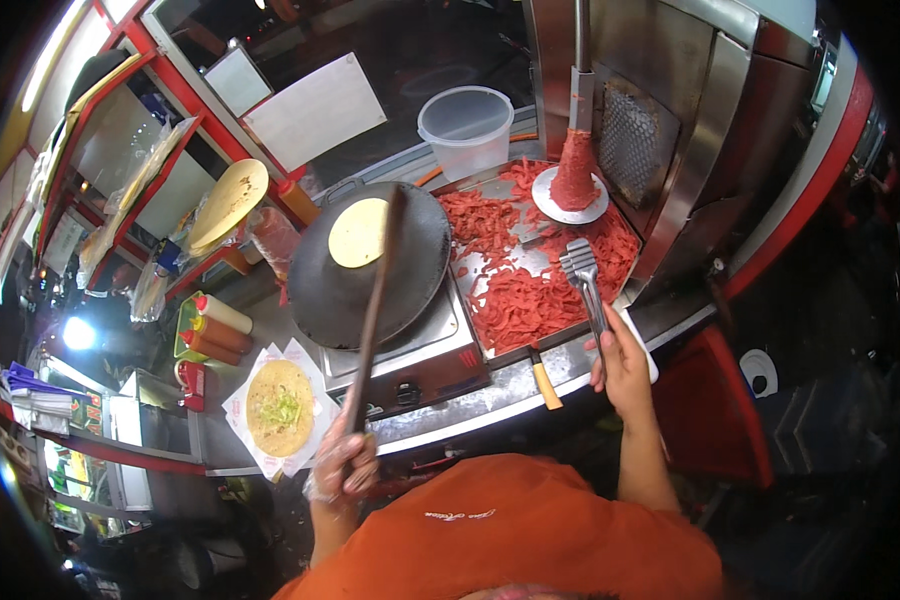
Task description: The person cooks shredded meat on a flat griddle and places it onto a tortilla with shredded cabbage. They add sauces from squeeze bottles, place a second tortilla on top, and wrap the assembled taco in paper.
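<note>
My left hand (342, 472), in a clear plastic glove, is closed round the lower end of a long dark-bladed knife (372, 320). Its blade points away from me and passes over the round black griddle (305, 290). A pale round flatbread (358, 234) lies on that griddle, beside the blade. My bare right hand (622, 362) grips metal tongs (586, 280), whose heads are over the shredded red meat (530, 308) in the metal tray (518, 258). Left of my gloved hand, another flatbread (270, 385) with shredded greens (278, 410) rests on white paper (318, 408).
A red meat cone (574, 172) stands on a vertical spit beside a grill panel (638, 138). A yellow-handled tool (546, 386) juts from the tray's near edge. Sauce bottles (220, 338) stand at left, below stacked flatbreads (232, 200). A clear bucket (467, 130) is behind.
</note>
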The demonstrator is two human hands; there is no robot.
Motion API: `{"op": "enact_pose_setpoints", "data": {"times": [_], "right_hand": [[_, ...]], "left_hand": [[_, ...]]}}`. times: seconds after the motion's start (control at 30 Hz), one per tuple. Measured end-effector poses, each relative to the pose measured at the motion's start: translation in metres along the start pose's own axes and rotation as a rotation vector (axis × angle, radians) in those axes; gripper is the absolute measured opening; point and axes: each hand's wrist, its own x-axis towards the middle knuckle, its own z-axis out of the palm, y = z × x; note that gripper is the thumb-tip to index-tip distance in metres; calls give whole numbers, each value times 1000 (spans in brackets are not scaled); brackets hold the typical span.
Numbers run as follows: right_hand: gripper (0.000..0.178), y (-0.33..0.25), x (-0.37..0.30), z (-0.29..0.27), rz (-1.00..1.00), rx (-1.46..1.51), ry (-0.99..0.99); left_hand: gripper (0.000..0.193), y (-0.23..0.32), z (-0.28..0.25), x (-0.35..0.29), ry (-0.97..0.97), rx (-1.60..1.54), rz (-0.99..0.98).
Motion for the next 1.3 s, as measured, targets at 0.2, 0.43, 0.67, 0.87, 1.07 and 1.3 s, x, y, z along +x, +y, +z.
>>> {"op": "enact_pose_setpoints", "data": {"times": [0.2,0.43,0.67,0.87,1.07,1.3], "right_hand": [[45,0,-10,4,-134,14,3],[39,-24,48,29,-430,-501,-15],[28,-24,159,91,-334,-1020,-106],[26,-7,184,103,-454,-1126,-119],[28,9,184,103,-603,-1293,-183],[22,14,183,108,-587,-1339,-131]], "left_hand": [[79,-63,81,132,-191,410,-118],[77,-101,117,189,-380,1216,46],[60,-80,77,80,-759,1166,-47],[51,-106,-33,24,-202,1150,-156],[44,-167,-154,-33,111,1431,-297],[41,-210,-211,-67,242,1352,-454]]}}
